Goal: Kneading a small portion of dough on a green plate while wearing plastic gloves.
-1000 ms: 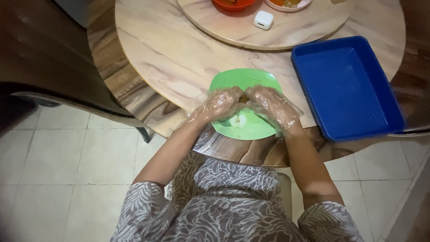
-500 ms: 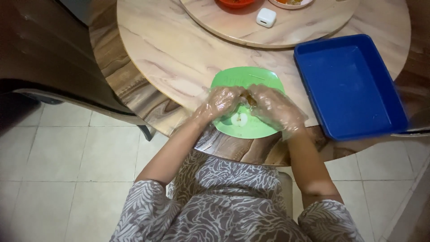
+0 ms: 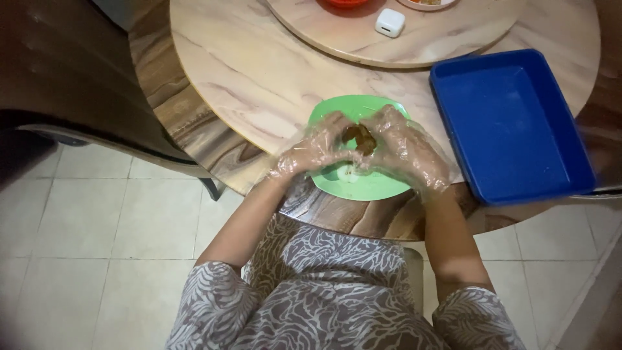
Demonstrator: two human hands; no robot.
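We see both of our hands, each inside a thin clear plastic glove, meeting over a round green plastic plate (image 3: 376, 188) that sits at the near edge of the round marble-patterned table (image 3: 259, 71). Between the fingertips sits a small brown lump of food (image 3: 360, 137), held just above the far half of the plate. Our left hand (image 3: 314, 150) comes in from the left with its fingers curled against the lump's left side; our right hand (image 3: 405, 150) comes from the right and cups it from that side, so both hands are closed on the lump, pinching it between them. Neither hand is clearly nearer: the lump lies at the meeting point of the two sets of fingertips, straight ahead of our body and on the midline. It looks roughly rounded, and we cannot tell a long axis, since the gloves hide much of it. A pale smear or scrap lies on the plate below the hands, too small to make out. Just beside the plate to the right, apart from it, stands a rectangular blue plastic tray (image 3: 570, 123), closer to the right hand. Farther across the table are a round wooden turntable (image 3: 363, 48) and a small white square object (image 3: 389, 23) on it.
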